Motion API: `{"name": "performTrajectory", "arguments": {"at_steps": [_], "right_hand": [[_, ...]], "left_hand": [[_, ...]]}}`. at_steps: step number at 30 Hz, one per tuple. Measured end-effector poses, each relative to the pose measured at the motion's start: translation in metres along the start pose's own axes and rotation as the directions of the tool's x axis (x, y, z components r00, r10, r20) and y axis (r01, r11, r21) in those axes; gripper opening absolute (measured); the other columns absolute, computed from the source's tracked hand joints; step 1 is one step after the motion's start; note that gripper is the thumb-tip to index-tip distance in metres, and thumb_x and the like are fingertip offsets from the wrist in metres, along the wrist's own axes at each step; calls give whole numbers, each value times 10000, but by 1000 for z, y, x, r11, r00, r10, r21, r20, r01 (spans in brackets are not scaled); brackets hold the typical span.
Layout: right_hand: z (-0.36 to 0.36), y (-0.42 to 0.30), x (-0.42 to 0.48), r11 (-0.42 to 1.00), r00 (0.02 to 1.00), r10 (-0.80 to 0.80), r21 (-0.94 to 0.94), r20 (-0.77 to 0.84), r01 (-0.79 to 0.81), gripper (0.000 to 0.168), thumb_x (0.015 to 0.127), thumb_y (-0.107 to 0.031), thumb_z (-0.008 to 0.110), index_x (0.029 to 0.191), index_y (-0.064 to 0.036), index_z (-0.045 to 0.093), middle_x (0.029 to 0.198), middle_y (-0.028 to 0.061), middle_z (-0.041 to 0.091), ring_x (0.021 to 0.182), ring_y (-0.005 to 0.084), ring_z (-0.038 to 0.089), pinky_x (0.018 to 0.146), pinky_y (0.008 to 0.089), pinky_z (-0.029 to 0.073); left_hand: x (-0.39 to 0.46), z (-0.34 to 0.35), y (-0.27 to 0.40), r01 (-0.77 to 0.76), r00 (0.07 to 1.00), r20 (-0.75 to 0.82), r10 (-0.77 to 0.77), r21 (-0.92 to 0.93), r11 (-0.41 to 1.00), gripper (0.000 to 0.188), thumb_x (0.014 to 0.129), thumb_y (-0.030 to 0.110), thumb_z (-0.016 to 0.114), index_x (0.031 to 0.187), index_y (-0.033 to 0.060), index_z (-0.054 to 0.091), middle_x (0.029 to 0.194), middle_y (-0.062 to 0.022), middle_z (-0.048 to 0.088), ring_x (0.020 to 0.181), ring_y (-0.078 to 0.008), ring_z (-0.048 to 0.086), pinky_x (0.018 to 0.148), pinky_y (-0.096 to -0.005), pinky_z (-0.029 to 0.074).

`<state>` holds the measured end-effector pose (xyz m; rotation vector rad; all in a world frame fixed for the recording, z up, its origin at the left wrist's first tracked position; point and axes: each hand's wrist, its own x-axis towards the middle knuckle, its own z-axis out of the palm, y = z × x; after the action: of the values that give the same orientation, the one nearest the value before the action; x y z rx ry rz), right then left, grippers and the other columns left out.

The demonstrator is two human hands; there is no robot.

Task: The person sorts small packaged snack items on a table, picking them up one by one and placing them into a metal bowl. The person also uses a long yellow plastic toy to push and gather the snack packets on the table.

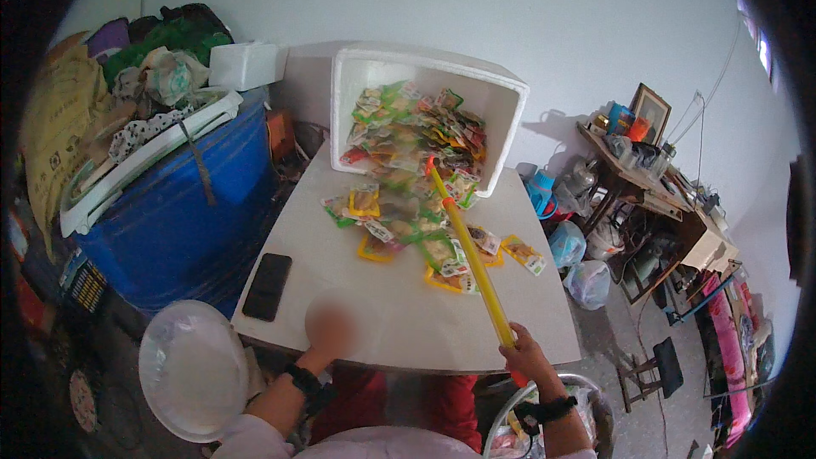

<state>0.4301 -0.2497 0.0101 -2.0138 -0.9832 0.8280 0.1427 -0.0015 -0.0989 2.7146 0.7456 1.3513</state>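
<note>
My right hand [524, 352] is closed around the lower end of a yellow plastic rod [475, 258] with orange fittings. The rod slants up and left across the table [382, 293], and its orange tip reaches the packets at the mouth of a white foam box [517, 140]. The box lies on its side, its opening facing me, with a heap of small sealed food packets [452, 131] inside. More packets [438, 248] spill onto the tabletop. Near the front edge rests my left hand [333, 329], blurred, so its fingers cannot be made out. A black smartphone [268, 287] lies left of it.
A round white lid or basin [194, 370] stands at the table's left front corner. Beyond is a large blue tub [185, 223] piled with bags. A metal-rimmed container [596, 389] with packets sits below my right arm. Plastic bags [590, 284] and a small stool [666, 366] are at the right.
</note>
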Motion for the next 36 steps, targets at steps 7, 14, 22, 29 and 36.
{"name": "performTrajectory", "arguments": {"at_steps": [7, 14, 22, 29, 36], "right_hand": [[18, -13, 58, 996, 998, 40, 77, 44, -43, 549, 758, -151, 523, 1226, -40, 258, 687, 89, 515, 480, 160, 512, 437, 290, 446], [10, 20, 19, 988, 985, 53, 134, 165, -76, 555, 784, -138, 521, 1240, -53, 217, 680, 71, 510, 487, 142, 501, 448, 276, 438], [4, 15, -65, 999, 969, 45, 3, 243, -47, 483, 792, -111, 521, 1215, -62, 293, 791, 76, 542, 622, 108, 516, 513, 243, 440], [-36, 39, -106, 894, 939, 90, 389, 331, -223, 540, 772, -66, 541, 1254, -94, 298, 853, 91, 545, 630, 114, 528, 559, 238, 463], [-9, 9, -57, 973, 988, -64, 228, 142, 30, 501, 772, -77, 543, 1228, -90, 337, 709, 19, 503, 542, 81, 469, 476, 226, 403]], "left_hand": [[-18, 18, -15, 82, 974, 194, -120, 192, 978, 61, 668, 109, 519, 648, 53, 529, 657, -102, 500, 638, -248, 483, 603, -387, 385], [-28, 23, -22, 31, 936, 322, -145, 334, 942, 75, 676, 119, 509, 649, 51, 527, 673, -106, 497, 659, -250, 477, 627, -393, 375], [-31, 27, -27, -105, 990, 115, 83, 197, 975, 64, 681, 118, 518, 654, 60, 526, 661, -96, 488, 656, -246, 478, 628, -395, 377], [-31, 29, -25, 86, 988, 115, -105, 165, 983, 59, 684, 114, 523, 654, 64, 526, 647, -86, 484, 625, -245, 476, 584, -376, 385], [-26, 24, -23, 162, 947, 242, -213, 217, 963, 82, 673, 119, 521, 624, 53, 524, 638, -95, 488, 611, -255, 482, 560, -394, 381]]}}
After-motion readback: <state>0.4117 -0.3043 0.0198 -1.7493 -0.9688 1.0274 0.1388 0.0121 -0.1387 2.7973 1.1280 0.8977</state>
